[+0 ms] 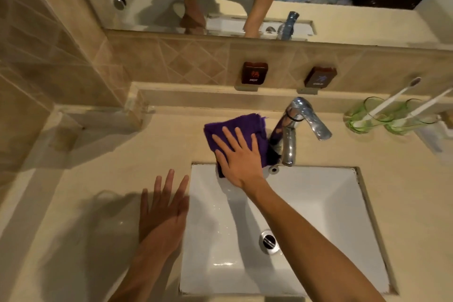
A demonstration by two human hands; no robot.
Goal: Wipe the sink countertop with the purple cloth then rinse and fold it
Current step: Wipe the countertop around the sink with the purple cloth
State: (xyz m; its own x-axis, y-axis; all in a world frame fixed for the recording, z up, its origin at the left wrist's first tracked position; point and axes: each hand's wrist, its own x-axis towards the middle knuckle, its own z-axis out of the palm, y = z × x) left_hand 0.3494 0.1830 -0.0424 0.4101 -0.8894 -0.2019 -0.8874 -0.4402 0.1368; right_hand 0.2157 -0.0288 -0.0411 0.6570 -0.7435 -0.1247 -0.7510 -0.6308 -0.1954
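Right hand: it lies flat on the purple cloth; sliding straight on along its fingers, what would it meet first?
Probably the raised ledge behind the countertop; the right hand points past the purple cloth, left of the faucet.

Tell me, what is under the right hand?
The right hand presses flat on the purple cloth, which lies on the countertop beside the faucet. The cloth's middle is covered by the hand.

Purple cloth [235,130]; beige countertop [98,179]; white sink [318,203]; chrome faucet [291,130]; green-tinted glasses [362,117]; diamond-patterned tan tiles [191,61].
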